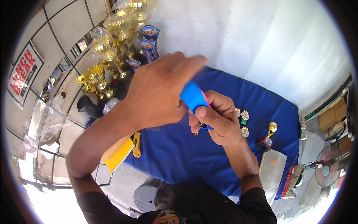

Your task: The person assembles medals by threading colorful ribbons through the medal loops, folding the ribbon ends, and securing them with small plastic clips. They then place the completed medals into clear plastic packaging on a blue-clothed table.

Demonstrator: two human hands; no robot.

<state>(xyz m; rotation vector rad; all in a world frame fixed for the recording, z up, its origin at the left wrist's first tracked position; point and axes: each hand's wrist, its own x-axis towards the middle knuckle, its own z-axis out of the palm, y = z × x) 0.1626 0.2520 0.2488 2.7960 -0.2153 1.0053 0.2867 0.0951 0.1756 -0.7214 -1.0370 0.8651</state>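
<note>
A blue ribbon (194, 95) with a pink edge stretches between my two hands above the blue-covered table. My right hand (222, 119) pinches its lower part, thumb in front and fingers curled behind. Below the fingers peeks a small gold-coloured bit, too small to name. My left hand (160, 89) reaches across at the ribbon's upper end, slightly blurred. One of its fingers points out to the right, while the ones at the ribbon are mostly hidden behind the back of the hand. Several round medals (244, 115) lie on the cloth beyond my right wrist.
Gold trophies (121, 26) in plastic wrap stand at the back left, beside blue printed trophies (150, 33). A small gold trophy (265, 142) lies at the right. A yellow notebook (118, 156) and yellow cutter (137, 145) rest at the left edge; a fan (328, 168) stands far right.
</note>
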